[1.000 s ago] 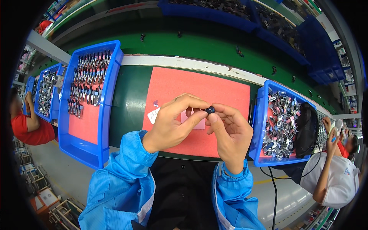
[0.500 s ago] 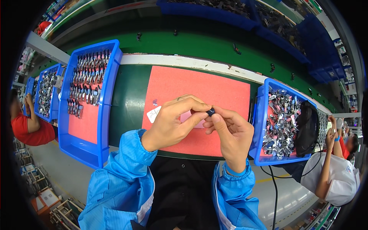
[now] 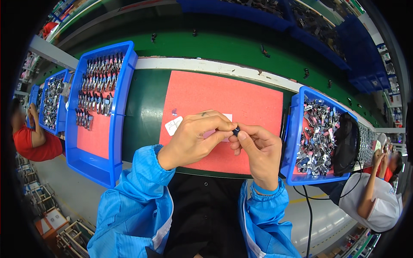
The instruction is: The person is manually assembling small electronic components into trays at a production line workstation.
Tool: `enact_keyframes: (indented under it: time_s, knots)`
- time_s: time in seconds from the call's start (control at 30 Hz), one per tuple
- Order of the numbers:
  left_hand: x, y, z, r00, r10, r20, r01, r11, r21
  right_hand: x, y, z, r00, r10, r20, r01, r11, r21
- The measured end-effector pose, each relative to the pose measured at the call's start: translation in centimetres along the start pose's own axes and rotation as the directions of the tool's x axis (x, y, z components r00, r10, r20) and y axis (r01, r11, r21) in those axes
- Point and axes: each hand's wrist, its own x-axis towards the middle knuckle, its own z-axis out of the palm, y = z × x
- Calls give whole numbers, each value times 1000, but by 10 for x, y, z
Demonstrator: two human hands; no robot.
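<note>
A small dark blue piece (image 3: pixel 236 131) is pinched between the fingertips of both hands, above a pink foam mat (image 3: pixel 223 88). My left hand (image 3: pixel 193 139) holds it from the left with thumb and forefinger. From the right, my right hand (image 3: pixel 262 148) grips it between thumb and fingers. The fingers cover most of the piece, so its exact kind does not show. Partly hidden behind my left hand lie a white tag (image 3: pixel 173 125) with handwriting and a pink-and-white card (image 3: pixel 226 117).
To the left, a blue tray (image 3: pixel 116 146) holds rows of small metal clips with coloured ends. On the right, another blue tray (image 3: pixel 293 142) contains a loose heap of similar clips and a black bag (image 3: pixel 345 142). A green conveyor belt (image 3: pixel 228 41) with scattered pieces runs beyond. Co-workers sit at both sides.
The dark blue piece has turned slightly between my fingertips and shifted down a little. Both hands otherwise keep nearly the same place.
</note>
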Motion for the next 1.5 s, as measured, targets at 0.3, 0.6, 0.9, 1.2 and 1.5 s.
enact_keyframes:
  time_s: [0.3, 0.6, 0.9, 1.2, 1.5]
  knots:
    - [-40, 4, -22, 955, -264, -134, 276, 958, 79, -5, 25, 14, 996, 37, 78, -34, 998, -47]
    - [-75, -32, -56, 991, 62, -122, 52, 656, 753, -11, 9, -8, 1000, -15, 12, 17, 980, -197]
    - [-73, -22, -57, 998, 17, -68, 41, 649, 760, -33, -32, -42, 949, -284, -139, 192, 867, -459]
    - [-57, -21, -52, 982, -128, -142, 191, 609, 770, -39, -64, -128, 604, -608, -516, 95, 698, -710]
    - [-44, -24, -49, 970, -244, 6, 128, 531, 838, -35, -72, -187, 831, -329, -449, -368, 280, -887]
